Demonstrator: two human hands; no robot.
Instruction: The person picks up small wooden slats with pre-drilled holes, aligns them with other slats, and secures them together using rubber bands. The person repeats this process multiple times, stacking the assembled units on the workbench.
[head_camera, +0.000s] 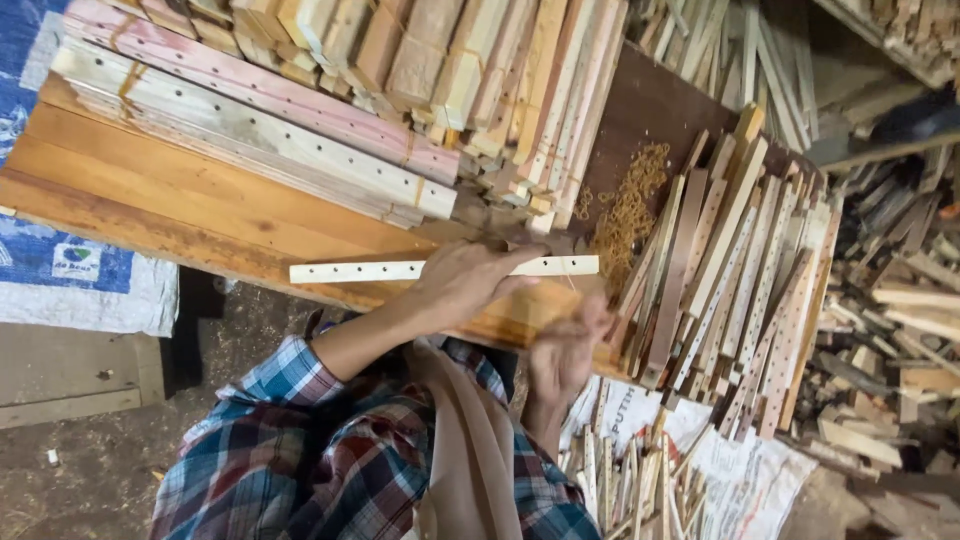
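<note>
Two hands work at one long pale wooden slat with a row of small holes. The left hand lies over its middle, fingers curled around it. The right hand is blurred near the slat's right end, so I cannot tell its grip. The slat rests across the near edge of a brown wooden bench. Far off sit bundles of tied wooden sticks. To the right lie loose drilled slats and a heap of tan rubber bands. The dirt floor is dusty.
</note>
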